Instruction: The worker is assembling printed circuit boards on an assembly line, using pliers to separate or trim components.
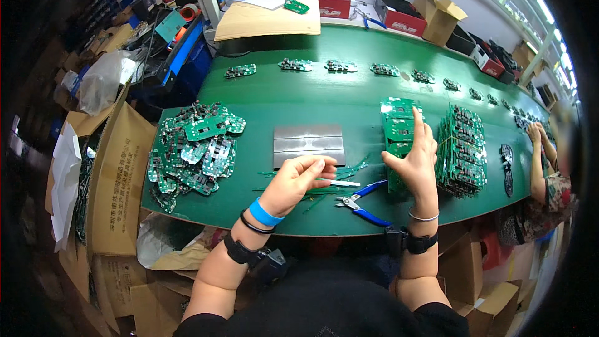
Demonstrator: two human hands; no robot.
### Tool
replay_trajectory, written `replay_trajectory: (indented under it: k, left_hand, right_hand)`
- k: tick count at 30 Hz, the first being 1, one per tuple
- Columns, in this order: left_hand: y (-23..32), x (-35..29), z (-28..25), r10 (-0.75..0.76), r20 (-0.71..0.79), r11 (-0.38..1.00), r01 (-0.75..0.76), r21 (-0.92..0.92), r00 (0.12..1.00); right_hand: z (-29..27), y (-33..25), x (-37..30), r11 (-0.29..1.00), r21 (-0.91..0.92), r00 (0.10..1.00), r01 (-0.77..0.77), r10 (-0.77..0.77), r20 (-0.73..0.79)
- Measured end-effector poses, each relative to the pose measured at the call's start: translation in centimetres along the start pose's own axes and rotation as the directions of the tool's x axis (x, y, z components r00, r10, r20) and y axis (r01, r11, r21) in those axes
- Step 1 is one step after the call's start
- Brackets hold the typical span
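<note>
My left hand is closed, thumb and fingers curled together, over the front edge of a grey metal block with grooves. Whatever its fingertips hold, if anything, is hidden. Beside them a slim white stick-like tool lies among thin green strips. My right hand is open, fingers pointing up and thumb spread left, over the right side of a panel of joined green circuit boards. Whether it touches the panel is unclear. Blue-handled cutting pliers rest jaws-left below the strips.
A heap of separate circuit boards lies left; stacked board panels stand right. Single boards form a row across the green table. Cardboard boxes crowd the left edge. Another person's hands are at far right.
</note>
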State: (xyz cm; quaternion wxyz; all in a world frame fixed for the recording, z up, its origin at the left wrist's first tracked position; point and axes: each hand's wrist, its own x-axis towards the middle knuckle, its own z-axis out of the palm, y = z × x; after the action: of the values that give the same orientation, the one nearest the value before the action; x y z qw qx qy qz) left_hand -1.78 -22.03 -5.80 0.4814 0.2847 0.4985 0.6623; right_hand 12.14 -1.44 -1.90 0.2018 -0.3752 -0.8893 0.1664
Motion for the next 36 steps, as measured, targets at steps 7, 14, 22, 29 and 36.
replay_trajectory:
  k: [7, 14, 22, 29, 36]
  left_hand:
    - [0.1, 0.3, 4.4, 0.048, -0.119, 0.88, -0.098, -0.464, 0.992]
    - [1.1, -3.6, -0.9, 0.003, -0.102, 0.722, -0.073, -0.688, 0.995]
    - [0.6, -5.5, -2.4, 0.057, -0.141, 0.708, -0.139, -0.692, 0.988]
    - [0.4, -5.6, -2.9, 0.067, -0.123, 0.682, -0.136, -0.719, 0.99]
    - [-0.2, -6.1, -3.1, -0.023, -0.114, 0.739, -0.06, -0.671, 0.993]
  right_hand:
    - [1.7, -6.2, -4.1, 0.726, 0.559, 0.842, 0.4, -0.532, 0.087]
    - [-1.2, 0.3, -5.7, 0.869, 0.2, 0.775, 0.452, -0.494, 0.393]
    - [-0.7, 1.7, -7.3, 0.82, 0.181, 0.738, 0.543, -0.569, 0.362]
    - [-2.5, 0.5, -6.0, 0.799, 0.065, 0.719, 0.598, -0.57, 0.398]
    - [-3.2, -0.1, -3.9, 0.817, 0.369, 0.8, 0.444, -0.546, 0.249]
